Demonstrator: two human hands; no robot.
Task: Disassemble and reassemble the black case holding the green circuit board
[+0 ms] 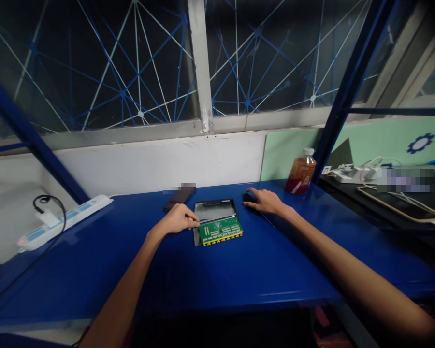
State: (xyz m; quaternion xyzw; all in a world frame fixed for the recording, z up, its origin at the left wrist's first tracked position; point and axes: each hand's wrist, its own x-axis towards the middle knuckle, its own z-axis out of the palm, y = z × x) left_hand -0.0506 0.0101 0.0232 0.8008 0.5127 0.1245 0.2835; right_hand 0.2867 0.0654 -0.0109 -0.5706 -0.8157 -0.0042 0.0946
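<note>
A green circuit board (221,229) with a yellow strip along its near edge lies over a shallow grey metal case (213,210), leaving the far part of the case uncovered. My left hand (179,220) is at the board's left end, thumb and fingers pinched together at its upper left corner; the exact contact is partly hidden by the fingers. To the right of the case, my right hand (265,200) lies low over the table with thumb and fingers around the black handle of a screwdriver (268,220). Its thin shaft points towards me from beneath the hand.
The blue table (203,280) carries a dark flat object (179,197) behind my left hand. A white power strip (68,220) with a black cable lies left. At the back right stands a drink bottle (301,173); farther right are cables and a phone (395,203).
</note>
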